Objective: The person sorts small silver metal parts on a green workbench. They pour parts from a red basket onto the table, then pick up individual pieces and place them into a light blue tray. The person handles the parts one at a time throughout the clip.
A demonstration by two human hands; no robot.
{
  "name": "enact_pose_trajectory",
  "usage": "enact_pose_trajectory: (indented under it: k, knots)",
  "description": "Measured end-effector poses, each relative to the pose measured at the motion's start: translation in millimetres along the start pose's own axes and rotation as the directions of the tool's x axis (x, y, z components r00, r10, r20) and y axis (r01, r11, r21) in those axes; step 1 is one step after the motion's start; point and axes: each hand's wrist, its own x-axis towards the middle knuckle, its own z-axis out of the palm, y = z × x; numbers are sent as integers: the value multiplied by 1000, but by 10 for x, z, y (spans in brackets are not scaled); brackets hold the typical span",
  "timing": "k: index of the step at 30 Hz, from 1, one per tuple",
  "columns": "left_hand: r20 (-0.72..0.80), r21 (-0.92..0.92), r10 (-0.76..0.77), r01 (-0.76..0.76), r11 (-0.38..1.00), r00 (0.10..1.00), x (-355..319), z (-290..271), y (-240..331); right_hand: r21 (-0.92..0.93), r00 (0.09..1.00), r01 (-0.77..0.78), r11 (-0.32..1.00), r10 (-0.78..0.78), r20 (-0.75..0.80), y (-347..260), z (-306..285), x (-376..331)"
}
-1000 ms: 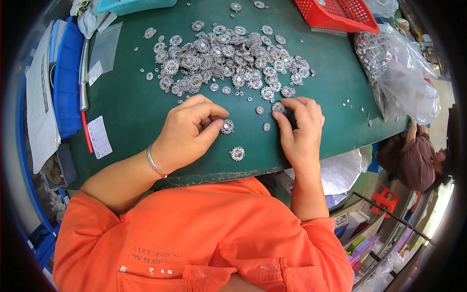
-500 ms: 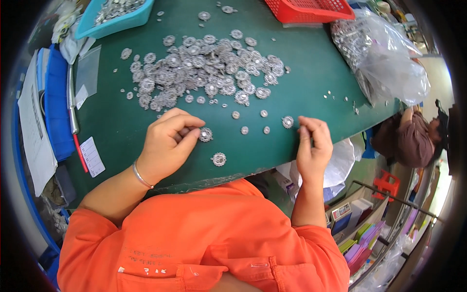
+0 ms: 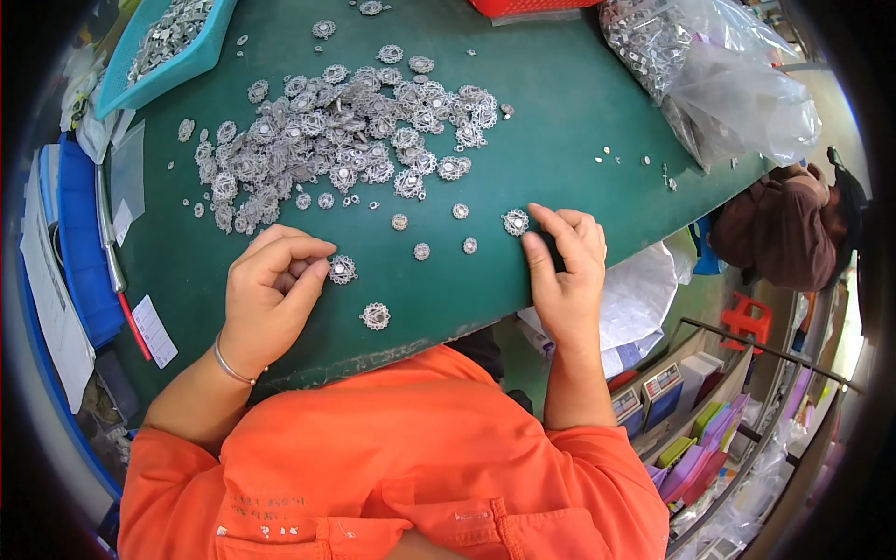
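My left hand [image 3: 275,299], with a bangle on its wrist, is curled over the green table. Its thumb and index finger close at the left edge of a silver filigree ornament [image 3: 343,270] with a pale centre. A similar ornament [image 3: 375,316] lies just below it, nearer to me. On the right, my right hand [image 3: 571,266] has thumb and index finger spread at the right edge of another filigree ornament [image 3: 515,222]. Between the hands lie several small round metal pieces [image 3: 422,252]. A big heap of silver ornaments [image 3: 327,131] spreads beyond my left hand.
A turquoise basket [image 3: 210,47] of metal parts stands far left, a red basket [image 3: 523,6] at the far edge. Clear plastic bags [image 3: 737,103] fill the far right corner. A blue tray [image 3: 84,243] and papers line the left side. Another person [image 3: 779,229] is at right.
The view has shifted, so the table's contents appear further left. My right hand has come in closer to the ornament beside it. My left hand keeps its place at its ornament.
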Motion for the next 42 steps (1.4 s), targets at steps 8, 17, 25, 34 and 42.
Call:
enact_pose_trajectory:
  k: [8,17,25,34,42]
  knots:
    - [-53,-63,-52,49,997,997,-7,34,29,-8,1000,4,1000,-4,-14,39,41,-20]
    - [-8,-42,-22,22,999,1000,-12,11,10,13,998,8,1000,-7,-62,52,72,-37]
    - [-48,-54,-53,50,997,997,-8,24,21,15,998,4,1000,-3,-61,45,78,-39]
    - [-42,-26,-48,47,999,998,0,13,49,25,997,5,1000,-4,-71,54,90,-49]
    - [-32,-68,4,-7,998,999,-4,3,56,79,999,18,997,-14,-50,106,27,-57]
